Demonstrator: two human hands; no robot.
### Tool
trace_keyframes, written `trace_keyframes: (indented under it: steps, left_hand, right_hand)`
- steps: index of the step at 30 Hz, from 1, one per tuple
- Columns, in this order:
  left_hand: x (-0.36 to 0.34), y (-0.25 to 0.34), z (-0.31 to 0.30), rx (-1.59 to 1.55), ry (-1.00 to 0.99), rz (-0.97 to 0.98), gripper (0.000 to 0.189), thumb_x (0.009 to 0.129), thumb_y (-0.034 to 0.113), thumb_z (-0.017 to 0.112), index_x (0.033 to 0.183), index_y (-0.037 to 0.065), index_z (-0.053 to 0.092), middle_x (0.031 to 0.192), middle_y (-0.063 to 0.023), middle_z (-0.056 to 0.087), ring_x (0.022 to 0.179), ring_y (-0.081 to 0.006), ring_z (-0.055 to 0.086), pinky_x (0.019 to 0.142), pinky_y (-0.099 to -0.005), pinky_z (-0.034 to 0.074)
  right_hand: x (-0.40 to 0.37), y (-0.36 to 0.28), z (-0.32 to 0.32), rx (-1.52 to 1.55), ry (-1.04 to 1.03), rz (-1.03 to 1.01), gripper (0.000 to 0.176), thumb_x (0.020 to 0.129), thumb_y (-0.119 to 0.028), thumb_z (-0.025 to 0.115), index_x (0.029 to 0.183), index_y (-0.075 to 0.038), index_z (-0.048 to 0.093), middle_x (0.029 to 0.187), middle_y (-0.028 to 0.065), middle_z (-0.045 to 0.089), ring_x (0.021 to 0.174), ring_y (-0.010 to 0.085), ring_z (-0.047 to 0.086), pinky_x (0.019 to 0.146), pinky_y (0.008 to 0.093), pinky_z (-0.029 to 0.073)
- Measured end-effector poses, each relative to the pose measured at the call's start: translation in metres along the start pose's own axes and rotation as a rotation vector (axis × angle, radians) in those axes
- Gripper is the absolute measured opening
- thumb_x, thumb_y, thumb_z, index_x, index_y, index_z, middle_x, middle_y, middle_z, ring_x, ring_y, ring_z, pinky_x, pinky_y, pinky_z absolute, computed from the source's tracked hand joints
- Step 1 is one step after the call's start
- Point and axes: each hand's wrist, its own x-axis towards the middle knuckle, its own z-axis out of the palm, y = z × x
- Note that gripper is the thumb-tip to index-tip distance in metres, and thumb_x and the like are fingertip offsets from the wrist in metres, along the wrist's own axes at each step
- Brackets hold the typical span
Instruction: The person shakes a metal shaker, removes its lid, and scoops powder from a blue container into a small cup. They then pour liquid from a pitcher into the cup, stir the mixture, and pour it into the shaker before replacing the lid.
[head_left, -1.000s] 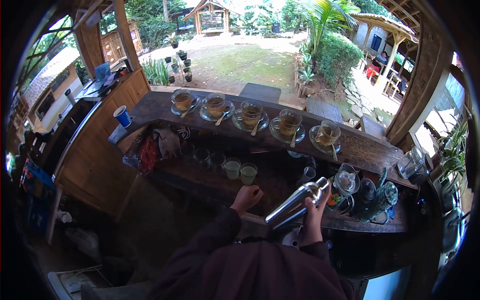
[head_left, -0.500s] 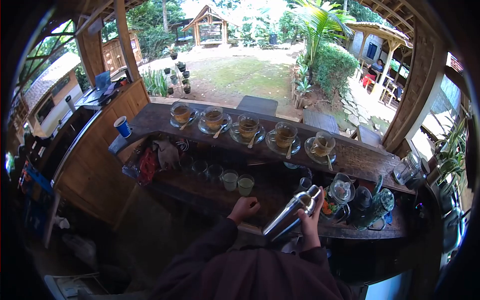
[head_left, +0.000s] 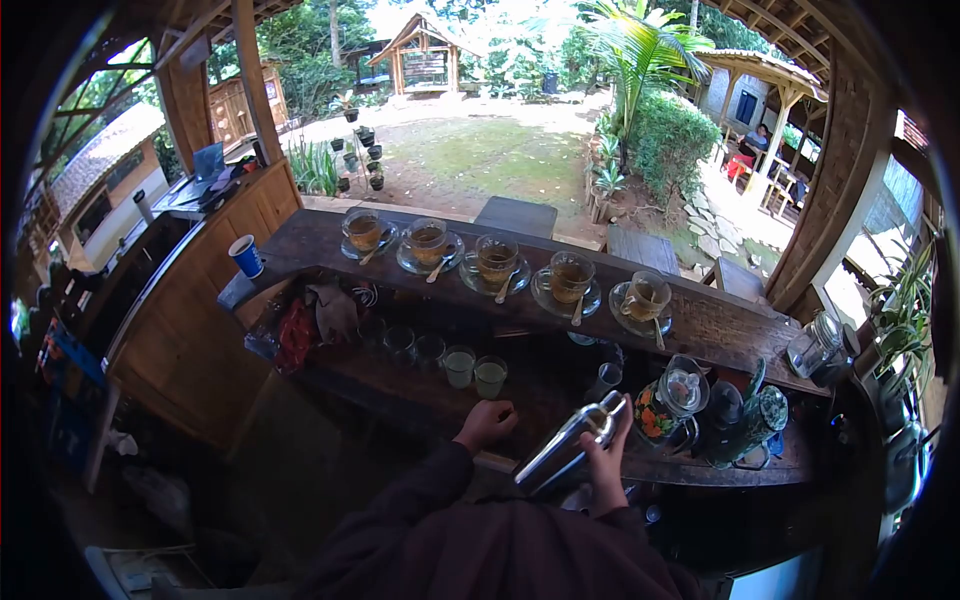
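Note:
A silver metal cocktail shaker (head_left: 562, 448) is tilted in my right hand (head_left: 607, 458), its narrower capped end up and to the right. My fingers wrap around its upper part. My left hand (head_left: 487, 426) is curled closed beside the lower counter's front edge, with nothing visible in it. Just beyond it stand two glasses of pale cloudy liquid, the nearer one (head_left: 490, 377) and its neighbour (head_left: 459, 368). Several empty-looking glasses (head_left: 430, 350) continue the row leftward. Right of the shaker are a small clear glass (head_left: 606, 380) and a flower-patterned container (head_left: 655, 415).
Along the raised wooden counter (head_left: 720, 335) sit several glass cups of amber drink, one being the middle cup (head_left: 496, 262), on saucers with spoons. A blue paper cup (head_left: 246, 257) stands at its left end. Glass jars (head_left: 815, 345) are at the right. A person (head_left: 755, 140) sits far outside.
My right hand and the shaker have shifted slightly down and to the left. My left hand stays closed in nearly the same place.

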Motion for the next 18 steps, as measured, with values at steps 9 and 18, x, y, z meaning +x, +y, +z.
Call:
trace_keyframes:
  steps: [9, 18]
  left_hand:
    - [0.000, 0.008, -0.004, 0.002, -0.005, 0.002, 0.020, 0.077, 0.021, 0.058, 0.074, 0.002, 0.061, 0.063, -0.0172, 0.056, 0.059, -0.0330, 0.058, 0.053, -0.0387, 0.042]
    - [0.001, 0.004, 0.000, -0.028, 0.026, -0.027, 0.021, 0.076, 0.023, 0.058, 0.072, 0.003, 0.062, 0.063, -0.0165, 0.057, 0.059, -0.0337, 0.058, 0.053, -0.0400, 0.042]
  right_hand:
    - [-0.009, 0.020, 0.004, -0.020, -0.131, 0.020, 0.099, 0.072, -0.010, 0.072, 0.145, -0.019, 0.006, 0.118, 0.0126, 0.045, 0.101, 0.0205, 0.053, 0.081, 0.0348, 0.050]
    - [0.034, -0.017, 0.001, -0.057, 0.164, -0.245, 0.102, 0.069, -0.019, 0.075, 0.146, -0.019, 0.008, 0.128, 0.0149, 0.037, 0.105, 0.0225, 0.050, 0.082, 0.0355, 0.049]
